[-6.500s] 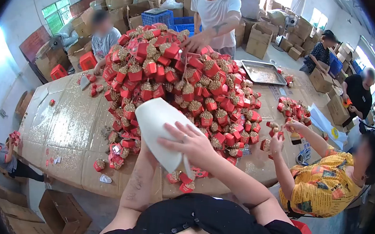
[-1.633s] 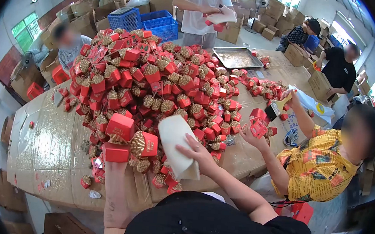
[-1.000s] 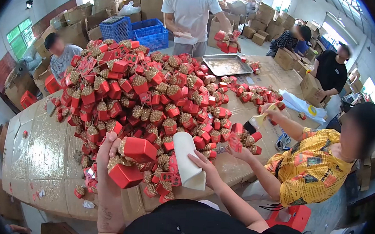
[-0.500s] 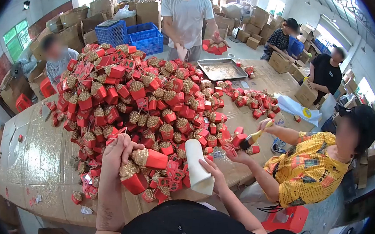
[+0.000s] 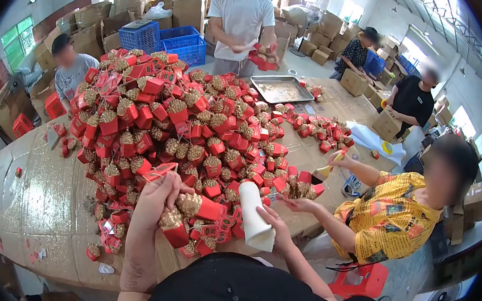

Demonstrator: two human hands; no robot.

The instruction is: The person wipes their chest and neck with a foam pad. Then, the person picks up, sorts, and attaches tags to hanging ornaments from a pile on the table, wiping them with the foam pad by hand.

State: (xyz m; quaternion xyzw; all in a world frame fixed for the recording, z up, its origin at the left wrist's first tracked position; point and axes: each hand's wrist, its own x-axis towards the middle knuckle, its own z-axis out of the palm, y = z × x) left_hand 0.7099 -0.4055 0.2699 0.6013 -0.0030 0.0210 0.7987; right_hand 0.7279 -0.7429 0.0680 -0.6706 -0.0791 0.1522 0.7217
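Note:
My left hand (image 5: 160, 192) is closed on the red cords of a few red box-shaped ornaments with gold glittery tops. Two of these ornaments (image 5: 175, 235) hang just to the right of its fingers, over the near edge of the heap. In my right hand (image 5: 275, 228) is a white rolled sheet (image 5: 253, 206), cloth or paper, pointing up and away from me. Fingers wrap around its lower end, and its upper end lies close to the ornaments without clearly touching them. A large heap of similar ornaments (image 5: 170, 110) rises beyond both hands.
The heap stands on a cardboard-covered table (image 5: 35, 207). At right, a co-worker in a yellow shirt (image 5: 398, 216) holds a brush (image 5: 323, 172) over ornaments. A metal tray (image 5: 281, 89) lies at the back. Other people stand around the table; blue crates (image 5: 184, 48) stand behind.
My hands keep their holds with little movement. The yellow-shirted co-worker's brush has shifted slightly up. Across the table, a person's hands have come together around ornaments. The person at left has raised their head.

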